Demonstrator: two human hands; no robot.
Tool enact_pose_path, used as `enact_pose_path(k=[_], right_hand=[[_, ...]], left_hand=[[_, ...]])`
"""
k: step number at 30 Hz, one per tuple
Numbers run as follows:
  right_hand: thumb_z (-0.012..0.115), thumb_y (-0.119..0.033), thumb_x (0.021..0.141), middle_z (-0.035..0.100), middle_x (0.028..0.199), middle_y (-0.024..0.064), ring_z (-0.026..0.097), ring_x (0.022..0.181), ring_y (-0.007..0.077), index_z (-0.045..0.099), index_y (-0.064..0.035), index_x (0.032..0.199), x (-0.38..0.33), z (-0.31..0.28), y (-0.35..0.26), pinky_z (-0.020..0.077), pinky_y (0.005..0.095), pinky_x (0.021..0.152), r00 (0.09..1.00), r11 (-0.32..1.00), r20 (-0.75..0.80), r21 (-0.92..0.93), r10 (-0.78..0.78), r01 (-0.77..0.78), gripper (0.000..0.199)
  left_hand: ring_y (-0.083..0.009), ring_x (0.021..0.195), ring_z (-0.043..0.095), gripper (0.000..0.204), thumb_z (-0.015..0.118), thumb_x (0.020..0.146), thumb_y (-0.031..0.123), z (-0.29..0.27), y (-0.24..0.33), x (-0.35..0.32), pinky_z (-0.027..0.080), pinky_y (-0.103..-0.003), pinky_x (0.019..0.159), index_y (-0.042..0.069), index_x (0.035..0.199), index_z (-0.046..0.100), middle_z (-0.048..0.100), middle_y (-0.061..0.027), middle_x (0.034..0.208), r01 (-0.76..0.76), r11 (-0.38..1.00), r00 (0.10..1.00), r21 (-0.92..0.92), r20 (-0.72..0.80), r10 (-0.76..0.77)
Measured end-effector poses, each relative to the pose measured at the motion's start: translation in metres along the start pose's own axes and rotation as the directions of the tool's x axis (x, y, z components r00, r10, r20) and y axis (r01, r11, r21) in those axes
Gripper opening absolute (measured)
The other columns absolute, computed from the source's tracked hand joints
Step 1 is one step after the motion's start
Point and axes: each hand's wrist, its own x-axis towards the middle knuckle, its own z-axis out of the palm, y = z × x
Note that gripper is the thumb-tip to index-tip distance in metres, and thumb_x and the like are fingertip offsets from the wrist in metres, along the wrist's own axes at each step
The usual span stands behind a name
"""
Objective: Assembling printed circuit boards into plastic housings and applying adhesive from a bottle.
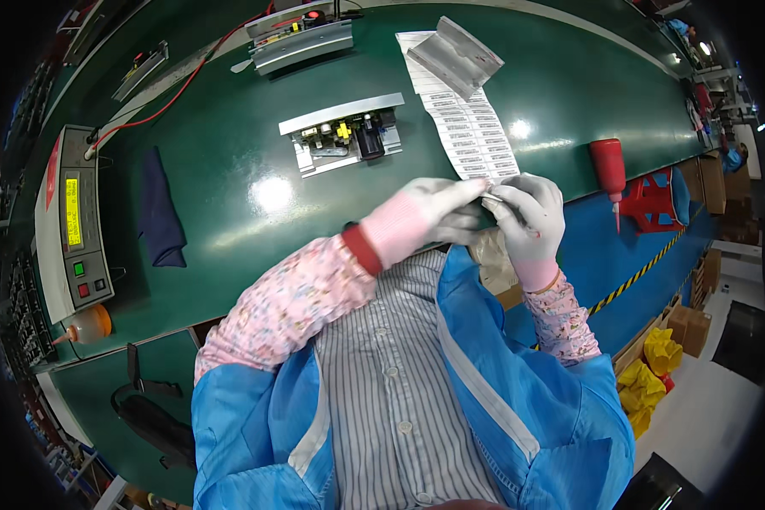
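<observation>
Both hands wear white gloves with pink cuffs and meet at the near edge of a long white label sheet (466, 119) lying on the green belt (229, 170). My left hand (438, 212) pinches the sheet's near end with its fingertips. My right hand (531, 217) holds a thin metal tool, probably tweezers (495, 199), its tip at the same spot on the sheet. A circuit board on a metal bracket (344, 136) lies just beyond the hands.
A bent metal plate (455, 55) rests on the sheet's far end. Another board assembly (297, 34) sits farther back. A grey tester box (70, 225) stands left, with a dark blue cloth (160, 211) and an orange bottle (89, 323). A red bottle (608, 170) stands right.
</observation>
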Motion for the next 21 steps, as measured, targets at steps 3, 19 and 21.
enact_pose_path(k=[3,19,21], right_hand=[[0.081,-0.019,0.076,0.070,0.113,0.0093,0.060,0.109,0.0277,0.077,-0.0102,0.096,0.001,-0.004,0.008,0.0437,0.0384,0.101,1.000,1.000,0.023,0.026,-0.010,0.010,0.022],[0.080,-0.007,0.074,0.064,0.134,0.0127,0.056,0.126,0.0315,0.076,-0.0062,0.096,0.013,0.003,0.015,0.0443,0.0380,0.108,0.999,0.991,-0.043,0.129,0.030,-0.024,0.023],[0.080,-0.007,0.075,0.065,0.133,0.0129,0.057,0.123,0.0302,0.075,-0.0053,0.096,0.013,-0.002,0.012,0.0463,0.0367,0.105,0.997,0.995,-0.082,0.104,0.009,-0.001,0.021]], left_hand=[[-0.0238,0.085,0.072,0.040,0.065,0.100,0.023,-0.001,-0.016,0.031,0.063,-0.031,0.080,-0.013,0.115,0.059,0.068,-0.0203,0.101,-0.118,0.993,0.993,-0.029,-0.014,0.118],[-0.0189,0.079,0.071,0.038,0.059,0.103,0.029,0.003,-0.014,0.051,0.060,-0.025,0.068,-0.009,0.104,0.063,0.068,-0.0168,0.090,-0.239,0.960,0.970,-0.150,-0.088,0.227],[-0.0185,0.079,0.071,0.040,0.058,0.104,0.032,0.005,-0.006,0.045,0.059,-0.024,0.066,-0.008,0.101,0.064,0.068,-0.0166,0.088,-0.266,0.947,0.962,-0.181,-0.119,0.248]])
